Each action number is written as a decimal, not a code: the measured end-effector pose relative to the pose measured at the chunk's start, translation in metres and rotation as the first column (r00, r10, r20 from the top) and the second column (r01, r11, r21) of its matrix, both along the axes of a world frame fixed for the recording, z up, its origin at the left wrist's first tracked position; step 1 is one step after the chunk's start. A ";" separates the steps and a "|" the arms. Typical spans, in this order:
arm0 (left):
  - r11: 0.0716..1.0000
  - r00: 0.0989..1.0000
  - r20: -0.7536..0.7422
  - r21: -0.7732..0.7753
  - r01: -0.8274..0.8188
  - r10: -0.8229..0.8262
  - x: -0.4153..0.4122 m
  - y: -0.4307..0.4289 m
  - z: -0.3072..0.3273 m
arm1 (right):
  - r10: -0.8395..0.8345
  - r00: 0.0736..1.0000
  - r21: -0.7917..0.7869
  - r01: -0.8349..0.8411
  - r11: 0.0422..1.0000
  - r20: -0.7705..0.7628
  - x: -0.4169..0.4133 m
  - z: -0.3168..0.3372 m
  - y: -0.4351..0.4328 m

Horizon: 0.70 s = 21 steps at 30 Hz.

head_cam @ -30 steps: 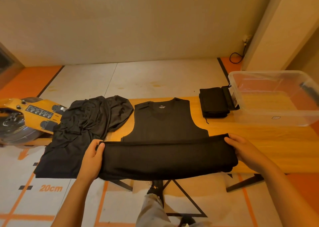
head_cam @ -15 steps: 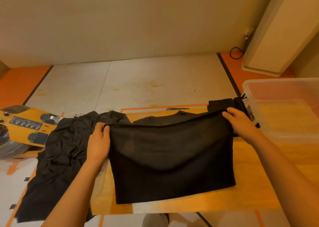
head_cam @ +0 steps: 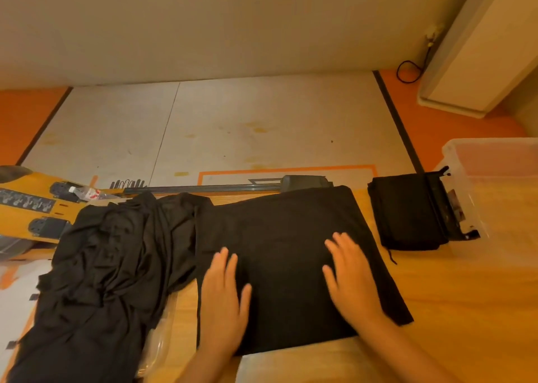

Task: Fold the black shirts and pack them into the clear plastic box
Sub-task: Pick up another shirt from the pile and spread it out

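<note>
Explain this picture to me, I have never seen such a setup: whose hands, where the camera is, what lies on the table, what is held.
No machine here: a person works with bare hands, and the one camera sits on their head, looking forward and down. The left hand and right hand lie flat, fingers straight, pressing a folded-over black shirt on the wooden table. Nothing is gripped. To the left lies a crumpled pile of black shirts; to the right a folded black stack sits next to the clear plastic box.
</note>
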<state>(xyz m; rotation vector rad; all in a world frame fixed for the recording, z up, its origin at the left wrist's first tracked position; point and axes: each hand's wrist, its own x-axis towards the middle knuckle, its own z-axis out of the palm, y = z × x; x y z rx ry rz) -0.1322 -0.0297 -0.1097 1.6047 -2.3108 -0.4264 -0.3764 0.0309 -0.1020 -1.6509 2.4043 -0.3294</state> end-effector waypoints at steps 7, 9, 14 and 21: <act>0.985 0.971 0.208 0.150 0.087 -0.118 0.023 0.080 -0.047 | 0.040 0.996 0.221 -0.023 0.975 -0.074 -0.001 -0.036 0.062; 0.983 0.961 0.248 0.164 0.085 -0.125 0.030 0.083 -0.053 | 0.027 0.998 0.280 -0.011 0.960 -0.051 -0.007 -0.042 0.074; 0.978 0.950 0.265 0.165 0.125 -0.166 0.037 0.092 -0.055 | -0.011 0.999 0.300 0.023 0.954 -0.042 -0.009 -0.047 0.107; 0.973 0.936 0.281 0.152 0.177 -0.214 0.061 0.131 -0.055 | 0.040 0.998 0.365 -0.020 0.931 -0.047 0.001 -0.054 0.159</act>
